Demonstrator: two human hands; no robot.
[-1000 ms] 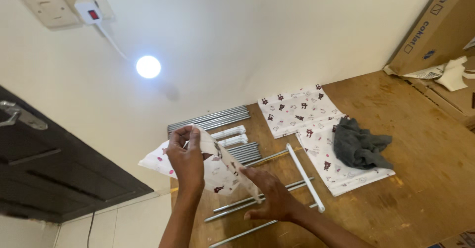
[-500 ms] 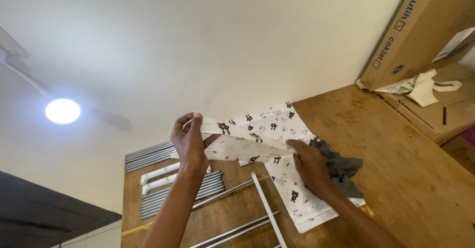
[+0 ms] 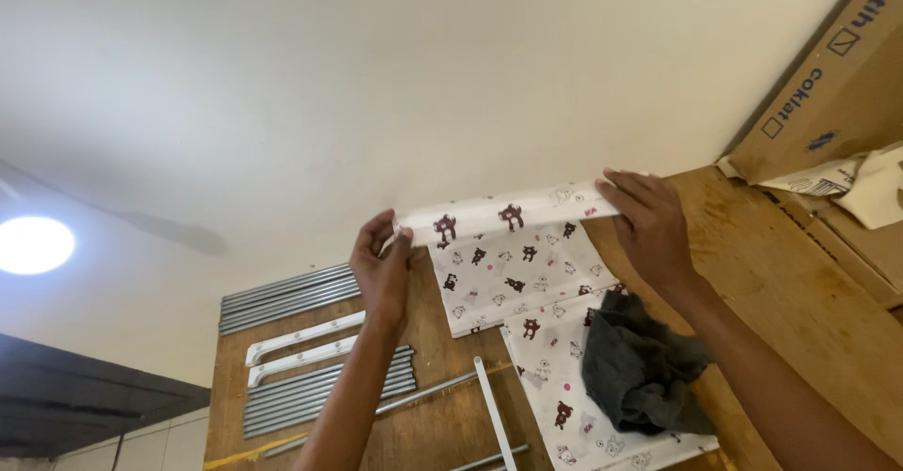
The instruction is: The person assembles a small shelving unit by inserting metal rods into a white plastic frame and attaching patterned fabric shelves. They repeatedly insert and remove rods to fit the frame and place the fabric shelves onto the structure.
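Patterned cloth (image 3: 508, 215), folded into a strip, is pinched at its ends by left hand (image 3: 384, 269) and right hand (image 3: 649, 227).

Wooden table (image 3: 790, 311); metal rods (image 3: 292, 294); cloths (image 3: 527, 283).

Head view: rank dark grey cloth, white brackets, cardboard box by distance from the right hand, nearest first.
From the right hand:
1. Dark grey cloth, just below the wrist, on the patterned fabric.
2. Cardboard box, upper right, against the wall.
3. White brackets, far left, beyond the left hand.
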